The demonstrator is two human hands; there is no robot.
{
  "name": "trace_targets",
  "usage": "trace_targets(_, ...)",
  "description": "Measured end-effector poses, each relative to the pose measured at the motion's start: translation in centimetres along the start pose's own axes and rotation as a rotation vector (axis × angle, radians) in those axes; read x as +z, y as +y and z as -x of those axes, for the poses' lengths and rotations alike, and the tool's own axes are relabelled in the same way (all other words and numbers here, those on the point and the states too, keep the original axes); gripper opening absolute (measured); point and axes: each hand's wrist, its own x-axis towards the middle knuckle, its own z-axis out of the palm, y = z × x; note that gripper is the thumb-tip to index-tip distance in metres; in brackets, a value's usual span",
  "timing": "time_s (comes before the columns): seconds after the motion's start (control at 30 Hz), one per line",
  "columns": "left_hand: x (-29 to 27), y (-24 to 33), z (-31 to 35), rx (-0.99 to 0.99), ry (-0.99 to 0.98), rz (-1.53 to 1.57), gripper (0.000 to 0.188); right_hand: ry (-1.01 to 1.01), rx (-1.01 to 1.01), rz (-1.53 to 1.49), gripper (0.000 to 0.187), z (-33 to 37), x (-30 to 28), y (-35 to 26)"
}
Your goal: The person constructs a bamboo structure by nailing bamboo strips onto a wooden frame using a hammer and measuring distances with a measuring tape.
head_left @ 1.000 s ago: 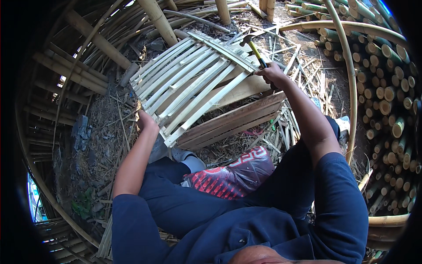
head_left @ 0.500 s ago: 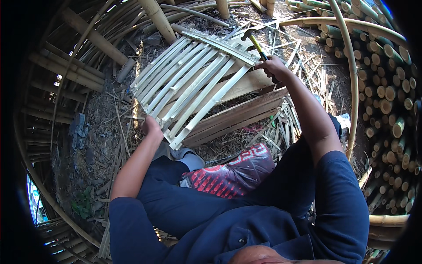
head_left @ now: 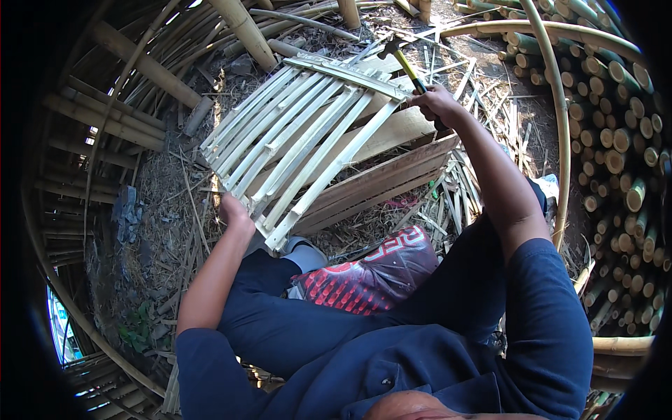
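A panel of pale split-bamboo slats (head_left: 308, 140), joined by a crosspiece at its far end, lies tilted over a wooden crate (head_left: 381, 183). My left hand (head_left: 236, 208) grips the panel's near-left edge, its fingertips hidden by the edge and the wrist. In my right hand (head_left: 437, 105) is a hammer (head_left: 408, 68) with a yellow and black handle, its dark head pointing up and away. That closed hand is beside the right end of the crosspiece; whether it also touches the slats is hard to tell.
Between my legs lies a dark red printed sack (head_left: 371, 276). Cut bamboo poles (head_left: 614, 162) are stacked high on the right. Thick bamboo posts (head_left: 243, 31) stand at the far side. Bamboo scraps (head_left: 458, 192) litter the ground right of the crate.
The near end of the panel has shifted slightly toward me and to the left, along with my left hand. My right hand and the hammer have barely moved.
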Motion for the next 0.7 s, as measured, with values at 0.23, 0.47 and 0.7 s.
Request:
trace_targets(0.23, -3.2, -0.8, -2.3, 0.077, 0.080, -0.030, 0.059, -0.027, -0.048, -0.025, 0.022, 2.6, 1.1, -0.7)
trace_targets(0.47, -3.3, 0.5, -3.0, 0.090, 0.038, -0.025, 0.060, -0.026, -0.076, -0.036, 0.023, 3.7, 1.3, 0.1)
trace_targets(0.7, -3.0, -0.3, -3.3, 0.039, 0.126, -0.067, 0.056, -0.007, -0.053, -0.068, 0.019, 4.5, 1.1, 0.0)
